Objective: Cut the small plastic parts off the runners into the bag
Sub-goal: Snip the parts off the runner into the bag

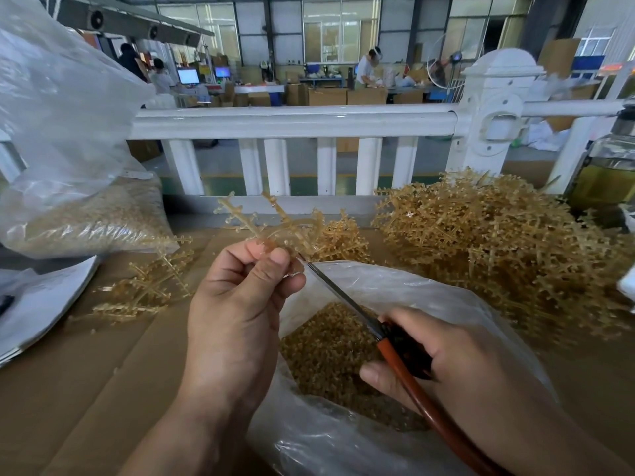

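The runner heap (pixel 498 242) lies at two o'clock; the open plastic bag (pixel 405 286) at five sits beneath the work, seemingly to catch the cut parts (pixel 326 359). Over it the left hand (pixel 240 304) pinches a runner (pixel 275 225), while the right hand (pixel 457 359) grips red-handled scissors (pixel 343 298) aimed at its base.

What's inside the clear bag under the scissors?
The clear bag holds a heap of small tan cut parts, seen through its open mouth. The right hand and scissors cover some; the bag's bottom is hidden.
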